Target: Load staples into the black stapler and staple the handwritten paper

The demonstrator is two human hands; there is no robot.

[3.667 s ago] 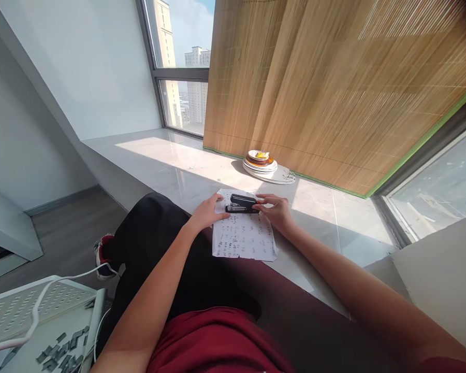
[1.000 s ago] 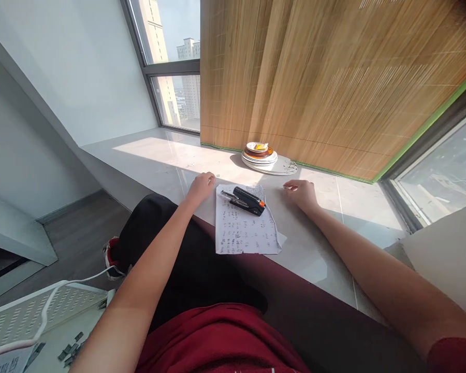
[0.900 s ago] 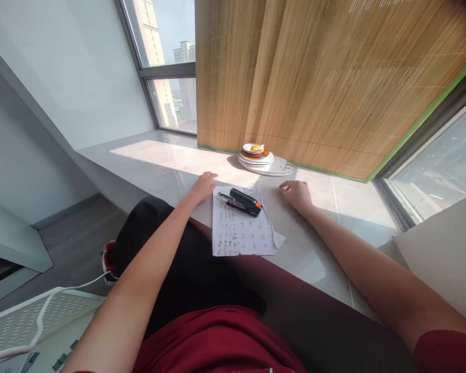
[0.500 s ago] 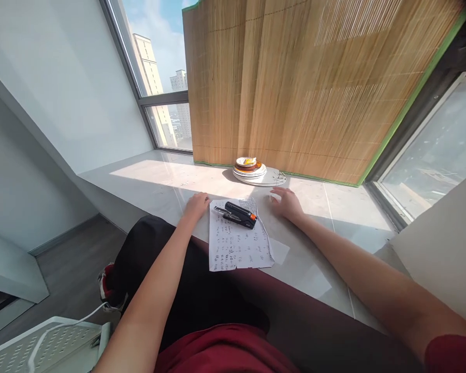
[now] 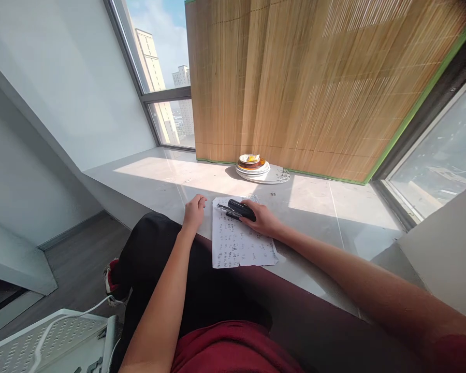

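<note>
A black stapler lies on a sheet of paper covered in handwriting, near the ledge's front edge. My right hand is wrapped round the stapler's right end and hides its orange part. Left of the paper, my left hand rests at the ledge with its fingers curled together; whether anything small is between them is hidden. Two tiny pieces lie on the ledge behind my right hand.
A stack of plates stands on a flat oval board at the back of the ledge, against a bamboo blind. A white perforated rack is at the lower left.
My right hand has moved left from the bare ledge onto the stapler and closed round its right end. The two tiny pieces have come into view. My left hand's fingers are more curled.
</note>
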